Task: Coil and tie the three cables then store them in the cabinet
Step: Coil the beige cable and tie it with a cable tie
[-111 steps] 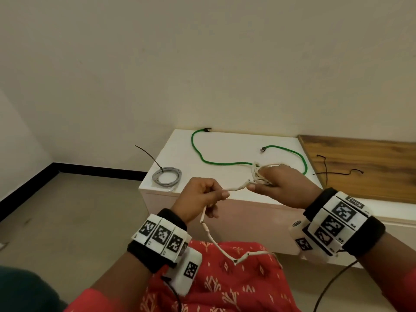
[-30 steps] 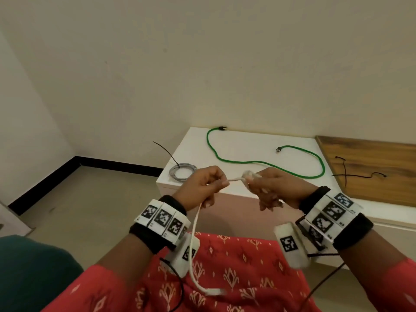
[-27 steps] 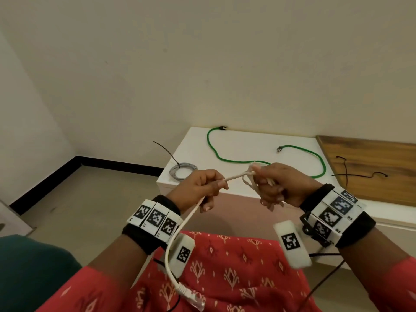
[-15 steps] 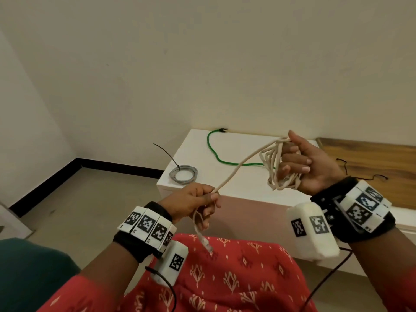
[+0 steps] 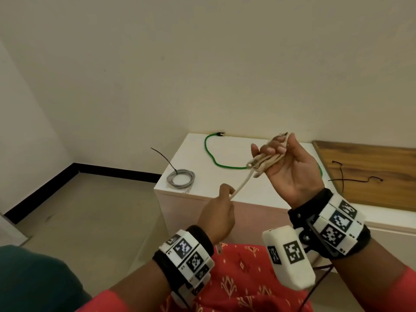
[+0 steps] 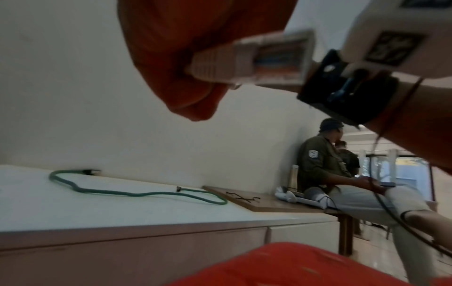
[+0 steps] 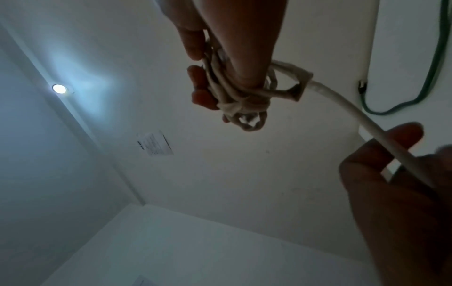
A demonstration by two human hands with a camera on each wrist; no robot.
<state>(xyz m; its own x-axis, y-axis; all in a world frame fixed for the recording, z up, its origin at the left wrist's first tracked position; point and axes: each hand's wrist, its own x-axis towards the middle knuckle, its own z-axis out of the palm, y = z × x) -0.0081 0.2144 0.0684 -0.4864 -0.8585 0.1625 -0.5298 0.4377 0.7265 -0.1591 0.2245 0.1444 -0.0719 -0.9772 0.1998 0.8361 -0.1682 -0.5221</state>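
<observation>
A white cable (image 5: 263, 162) is bunched into a small coil held up in my right hand (image 5: 286, 167), palm toward me, fingers curled round the loops (image 7: 234, 92). Its free end runs down-left to my left hand (image 5: 219, 212), which pinches the cable (image 7: 381, 141) taut. The cable's plug (image 6: 259, 58) hangs just below that hand. A green cable (image 5: 210, 154) lies loose on the white cabinet top (image 5: 225, 183). A grey cable (image 5: 180, 178), coiled with a black tie sticking up, sits at the cabinet's left front corner.
A wooden board (image 5: 369, 172) lies on the cabinet to the right with loose black ties (image 5: 353, 179) on it. Bare floor lies left of the cabinet. In the left wrist view a seated person (image 6: 327, 174) is further right along the wall.
My right hand has turned palm-up and tightened the loops into a compact bunch. My left hand has slid nearer the cable's end and pulls the tail straight.
</observation>
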